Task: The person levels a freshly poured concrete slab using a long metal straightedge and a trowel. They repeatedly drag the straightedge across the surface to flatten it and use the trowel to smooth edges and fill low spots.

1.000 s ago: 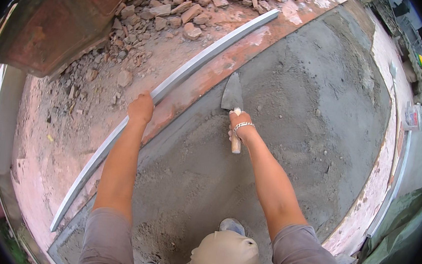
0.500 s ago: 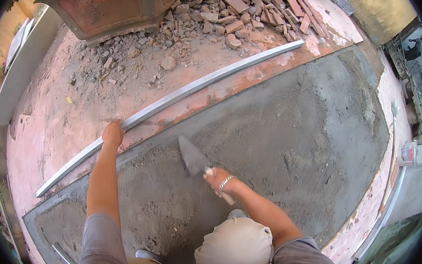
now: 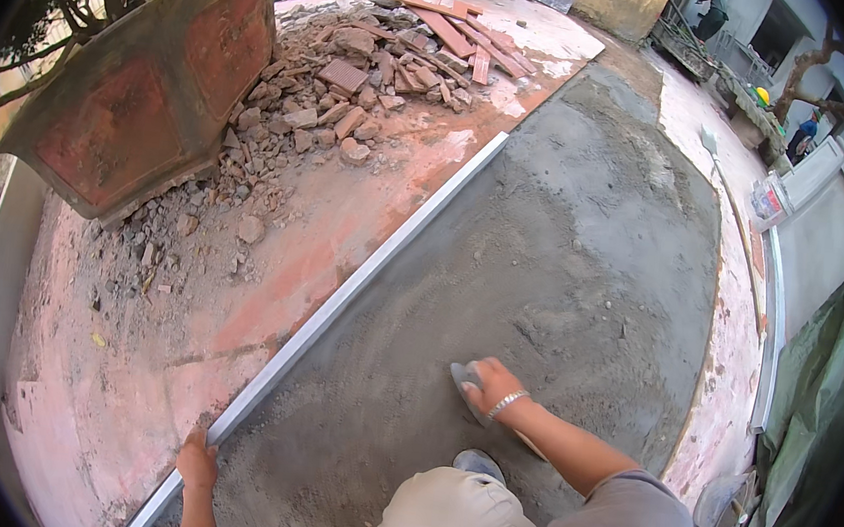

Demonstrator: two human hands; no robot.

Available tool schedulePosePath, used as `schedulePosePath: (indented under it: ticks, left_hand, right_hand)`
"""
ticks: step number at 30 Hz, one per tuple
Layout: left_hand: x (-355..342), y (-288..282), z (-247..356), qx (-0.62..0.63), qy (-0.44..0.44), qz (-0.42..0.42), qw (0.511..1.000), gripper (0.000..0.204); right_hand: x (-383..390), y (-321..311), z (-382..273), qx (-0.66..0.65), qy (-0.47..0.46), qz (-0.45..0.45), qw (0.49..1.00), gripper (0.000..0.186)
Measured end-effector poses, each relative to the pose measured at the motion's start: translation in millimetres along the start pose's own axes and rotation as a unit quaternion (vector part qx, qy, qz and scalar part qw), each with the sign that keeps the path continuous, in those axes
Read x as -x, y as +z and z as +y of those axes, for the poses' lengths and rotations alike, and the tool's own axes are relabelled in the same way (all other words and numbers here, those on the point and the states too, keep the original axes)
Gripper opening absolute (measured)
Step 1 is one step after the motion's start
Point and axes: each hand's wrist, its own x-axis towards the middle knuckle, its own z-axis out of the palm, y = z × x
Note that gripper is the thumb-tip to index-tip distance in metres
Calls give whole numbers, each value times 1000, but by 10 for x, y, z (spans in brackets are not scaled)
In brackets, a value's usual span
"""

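My left hand (image 3: 197, 460) grips a long silver metal straightedge (image 3: 360, 278), which runs diagonally along the left edge of a patch of wet grey mortar (image 3: 599, 309). My right hand (image 3: 493, 388) is closed on a trowel (image 3: 463, 380) with a wooden handle; its blade lies low over the mortar, partly hidden by the hand. My pale-trousered knee (image 3: 445, 517) and a shoe show just below the right hand, at the bottom of the view.
Broken bricks and rubble (image 3: 348, 76) lie on pink paving left of the mortar, beside a large concrete planter (image 3: 133, 128). Along the right are a long-handled shovel (image 3: 710, 143), a bucket (image 3: 769, 202) and green tarp (image 3: 813, 378). Two people (image 3: 709, 16) (image 3: 807, 135) are in the background.
My left hand and the straightedge have shifted toward me and onto the mortar's edge. The trowel has swung round under my right hand, and my view has turned.
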Motion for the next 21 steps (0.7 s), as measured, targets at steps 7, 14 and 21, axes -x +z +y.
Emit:
schedulePosePath:
  ticks: [7, 14, 21]
  left_hand:
    - [-225, 274, 313, 8, -5, 36, 999, 47]
    - [-530, 118, 970, -17, 1, 24, 1000, 42]
    - [-597, 68, 1014, 8, 8, 29, 1000, 44]
  right_hand:
    - [-1219, 588, -1310, -9, -249, -25, 968, 36]
    - [-1805, 1380, -2175, 108, -343, 11, 933, 35]
    - [-2357, 1193, -1867, 213, -349, -37, 912, 28]
